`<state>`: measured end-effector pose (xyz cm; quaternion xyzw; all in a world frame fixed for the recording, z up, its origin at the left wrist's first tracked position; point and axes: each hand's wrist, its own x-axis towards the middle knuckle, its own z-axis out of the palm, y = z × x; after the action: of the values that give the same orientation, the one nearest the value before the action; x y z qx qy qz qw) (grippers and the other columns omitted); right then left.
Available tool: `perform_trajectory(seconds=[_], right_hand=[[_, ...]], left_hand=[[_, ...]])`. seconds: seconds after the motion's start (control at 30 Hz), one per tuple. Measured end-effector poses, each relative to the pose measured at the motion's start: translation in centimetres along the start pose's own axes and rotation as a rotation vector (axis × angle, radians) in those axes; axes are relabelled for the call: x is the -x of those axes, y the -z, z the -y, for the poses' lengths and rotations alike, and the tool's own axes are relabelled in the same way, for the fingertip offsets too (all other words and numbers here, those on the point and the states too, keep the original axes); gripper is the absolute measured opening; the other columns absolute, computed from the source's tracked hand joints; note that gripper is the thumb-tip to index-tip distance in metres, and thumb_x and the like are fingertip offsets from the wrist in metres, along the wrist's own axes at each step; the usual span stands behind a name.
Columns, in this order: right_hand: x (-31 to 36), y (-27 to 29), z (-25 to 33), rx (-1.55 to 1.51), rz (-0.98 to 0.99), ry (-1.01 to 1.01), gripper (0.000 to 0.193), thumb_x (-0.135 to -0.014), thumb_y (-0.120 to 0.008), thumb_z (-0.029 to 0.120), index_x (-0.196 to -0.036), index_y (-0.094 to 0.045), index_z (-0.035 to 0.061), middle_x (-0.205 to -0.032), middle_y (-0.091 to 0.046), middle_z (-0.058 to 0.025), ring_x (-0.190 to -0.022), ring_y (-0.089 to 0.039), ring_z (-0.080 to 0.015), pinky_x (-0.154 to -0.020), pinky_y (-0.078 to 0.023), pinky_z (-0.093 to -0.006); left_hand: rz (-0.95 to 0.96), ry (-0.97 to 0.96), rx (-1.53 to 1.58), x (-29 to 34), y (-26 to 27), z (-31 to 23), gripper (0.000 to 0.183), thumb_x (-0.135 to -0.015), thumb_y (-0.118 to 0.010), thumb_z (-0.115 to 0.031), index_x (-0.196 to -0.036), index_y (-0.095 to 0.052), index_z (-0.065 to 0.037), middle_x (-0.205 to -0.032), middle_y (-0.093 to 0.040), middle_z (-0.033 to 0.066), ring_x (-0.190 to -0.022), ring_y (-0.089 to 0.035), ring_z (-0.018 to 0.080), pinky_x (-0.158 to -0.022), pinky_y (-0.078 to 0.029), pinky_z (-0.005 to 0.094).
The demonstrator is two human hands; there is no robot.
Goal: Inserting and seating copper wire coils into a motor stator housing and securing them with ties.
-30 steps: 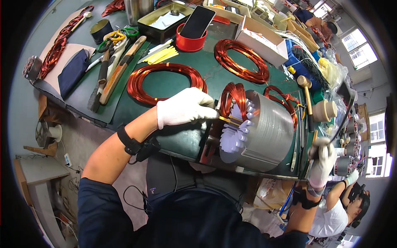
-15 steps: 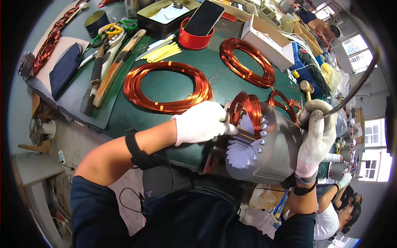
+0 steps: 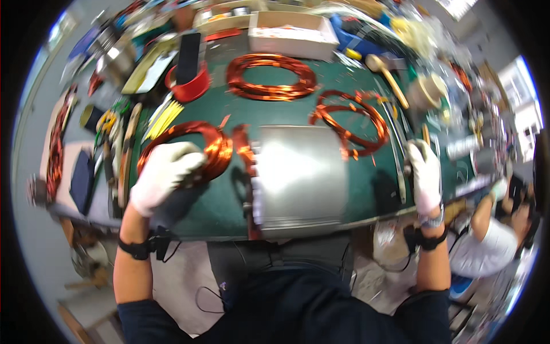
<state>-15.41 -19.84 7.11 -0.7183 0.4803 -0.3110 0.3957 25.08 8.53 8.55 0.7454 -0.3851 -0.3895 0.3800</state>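
A grey metal motor stator [image 3: 302,172] lies on its side on the green bench. Pale slot liners [image 3: 257,198] and a copper winding [image 3: 244,150] show at its left end. Left of it, my left hand [image 3: 166,175], in a white glove, is at the near side of a copper wire coil [image 3: 216,150]. Its fingers are curled, and blur hides whether they grip the coil. My right hand [image 3: 424,178], also gloved, is over the bench's right side, fingers bent in. Something dark shows at its fingertips, too blurred to name. A smaller copper coil [image 3: 375,123] lies between stator and right hand.
Another copper coil [image 3: 272,77] lies behind the stator. A wooden-handled mallet [image 3: 392,83] and long thin tools [image 3: 396,155] lie at right. A phone [image 3: 188,60] stands in a red round holder [image 3: 192,87]. Yellow strips [image 3: 164,119] lie nearby. A co-worker [image 3: 487,241] sits at far right.
My view has swung round to the right. My left hand has left the stator's slots and moved left to the coil. My right hand has moved right, off the stator; the dark rod it held no longer shows clearly.
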Motion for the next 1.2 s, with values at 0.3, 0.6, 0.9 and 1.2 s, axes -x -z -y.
perform_trajectory(seconds=[0.3,0.6,0.9,1.2], right_hand=[[-2.4,4.2,-7.8,0.87,-0.241,0.511,0.046,-0.085,-0.072,0.012,-0.129,-0.062,0.0078,-0.118,-0.064,-0.0166,-0.113,-0.06,-0.0373,-0.099,-0.049,-0.0453],[-3.8,-1.9,-4.9,0.618,0.203,0.632,0.048,-0.082,-0.078,0.015,-0.127,-0.062,0.0099,-0.124,-0.057,-0.0152,-0.103,-0.063,-0.0343,-0.085,-0.056,-0.0434],[-5.8,-1.0,-3.8,0.759,0.41,0.687,0.021,-0.079,-0.08,0.02,-0.089,-0.065,0.0091,-0.095,-0.059,-0.0078,-0.093,-0.06,-0.0311,-0.078,-0.052,-0.0432],[-5.8,-1.5,-4.3,0.895,0.482,0.846,0.005,-0.083,-0.066,0.015,-0.085,-0.064,0.0108,-0.086,-0.06,-0.0065,-0.086,-0.062,-0.0265,-0.073,-0.052,-0.039]], left_hand=[[-0.123,-0.006,-0.128,-7.2,2.0,-3.7,0.027,-0.104,-0.06,-0.027,-0.109,-0.068,-0.002,-0.083,-0.062,0.0009,-0.071,-0.054,0.0065,-0.066,-0.046,0.0222],[-0.163,-0.317,-0.73,-20.6,0.7,-0.9,0.056,-0.099,-0.065,-0.035,-0.137,-0.055,0.005,-0.125,-0.068,0.0249,-0.119,-0.065,0.0328,-0.103,-0.048,0.0388],[-0.218,-0.097,-0.923,-28.5,-1.7,-3.2,0.07,-0.084,-0.069,-0.04,-0.13,-0.055,0.011,-0.121,-0.067,0.0334,-0.117,-0.066,0.0434,-0.101,-0.051,0.0429],[-0.192,-0.005,-0.948,-29.8,-1.1,-2.9,0.038,-0.078,-0.065,-0.025,-0.103,-0.072,0.002,-0.102,-0.072,0.0278,-0.1,-0.07,0.0422,-0.089,-0.055,0.0445]])
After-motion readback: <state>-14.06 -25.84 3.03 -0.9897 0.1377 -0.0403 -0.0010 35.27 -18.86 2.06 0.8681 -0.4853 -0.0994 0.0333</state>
